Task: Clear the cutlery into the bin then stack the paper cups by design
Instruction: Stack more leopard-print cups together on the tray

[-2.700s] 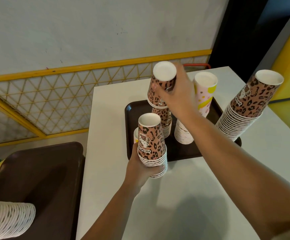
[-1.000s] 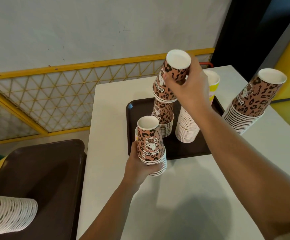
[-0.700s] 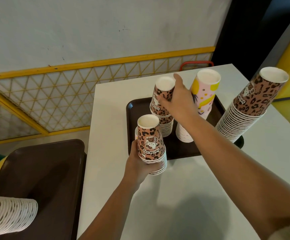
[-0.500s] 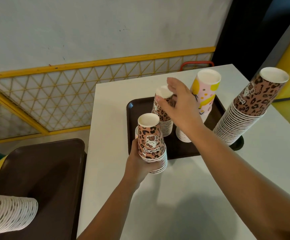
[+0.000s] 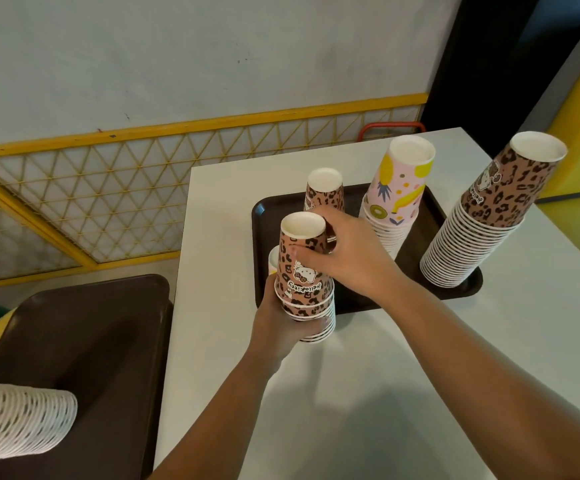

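Lowered from the tray stack, right hand [image 5: 347, 258] fingers grip the leopard stack [image 5: 304, 271] left hand [image 5: 281, 327] holds; fruit stack [image 5: 396, 199] behind.

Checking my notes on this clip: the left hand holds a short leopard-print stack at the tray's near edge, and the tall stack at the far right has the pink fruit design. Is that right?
Not quite. In the head view the tall stack at the far right is leopard-print; the pink fruit stack stands on the tray. The left hand does hold a short leopard-print stack.

From my remote feed, both forearms look bare, no watch or rings on the left hand [image 5: 283, 327] or right hand [image 5: 347, 258], far as I can tell.
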A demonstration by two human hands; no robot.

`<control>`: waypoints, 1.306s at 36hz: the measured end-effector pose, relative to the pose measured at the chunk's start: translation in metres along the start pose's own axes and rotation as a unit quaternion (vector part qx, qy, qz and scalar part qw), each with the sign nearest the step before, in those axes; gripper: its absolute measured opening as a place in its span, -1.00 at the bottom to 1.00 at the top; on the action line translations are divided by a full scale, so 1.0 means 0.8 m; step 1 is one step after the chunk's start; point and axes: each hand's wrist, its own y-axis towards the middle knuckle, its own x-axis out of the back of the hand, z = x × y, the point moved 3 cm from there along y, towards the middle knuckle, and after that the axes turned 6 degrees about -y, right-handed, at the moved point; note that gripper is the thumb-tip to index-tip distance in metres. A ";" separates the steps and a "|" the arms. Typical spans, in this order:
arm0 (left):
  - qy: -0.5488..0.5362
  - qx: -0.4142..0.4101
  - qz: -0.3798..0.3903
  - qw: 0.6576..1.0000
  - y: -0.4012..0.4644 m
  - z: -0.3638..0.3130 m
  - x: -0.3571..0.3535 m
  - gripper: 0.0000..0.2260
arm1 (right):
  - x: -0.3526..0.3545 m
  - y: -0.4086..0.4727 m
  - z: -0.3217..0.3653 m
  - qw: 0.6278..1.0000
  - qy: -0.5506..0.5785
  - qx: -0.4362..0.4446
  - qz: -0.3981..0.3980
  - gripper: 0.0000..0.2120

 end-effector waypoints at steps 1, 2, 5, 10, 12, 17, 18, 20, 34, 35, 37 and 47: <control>0.000 -0.002 0.001 1.000 -0.001 0.000 0.000 -0.15 | 0.002 0.001 0.001 1.000 -0.001 0.000 -0.005 -0.58; 0.001 -0.004 0.002 1.000 -0.002 -0.001 0.000 -0.12 | 0.004 0.002 0.002 1.000 -0.002 0.001 -0.008 -0.58; 0.000 -0.004 0.005 1.000 -0.004 -0.001 0.000 -0.08 | 0.009 0.005 0.007 1.000 0.000 0.002 -0.022 -0.59; 0.008 -0.002 0.005 1.000 -0.005 -0.001 0.000 -0.16 | 0.020 0.012 0.013 0.999 -0.006 -0.001 -0.036 -0.57; 0.005 -0.006 0.004 1.000 -0.004 -0.003 0.000 -0.14 | 0.022 0.014 0.013 0.999 -0.011 -0.004 -0.031 -0.57; -0.009 -0.010 -0.001 1.000 -0.001 -0.003 0.001 -0.09 | 0.011 0.011 0.013 1.000 -0.015 0.006 0.007 -0.59; -0.010 -0.007 0.001 1.000 0.000 -0.002 0.001 -0.11 | 0.008 0.010 0.012 1.000 -0.018 0.006 0.006 -0.60; -0.010 -0.002 0.001 1.000 0.000 -0.001 0.002 -0.14 | 0.005 0.009 0.010 1.000 -0.020 0.006 -0.002 -0.61; -0.001 0.005 -0.007 1.000 0.002 -0.002 0.003 -0.15 | 0.020 0.018 0.014 0.998 -0.002 -0.005 -0.061 -0.54; -0.001 0.004 -0.007 1.000 0.002 -0.003 0.003 -0.15 | 0.020 0.018 0.014 0.998 -0.001 -0.007 -0.062 -0.53; 0.000 0.003 -0.009 1.000 0.002 -0.003 0.003 -0.14 | 0.018 0.017 0.013 0.998 -0.003 -0.012 -0.056 -0.52; -0.015 -0.010 -0.005 1.000 0.003 -0.012 0.002 -0.19 | -0.001 0.003 0.006 1.000 -0.023 -0.013 -0.012 -0.49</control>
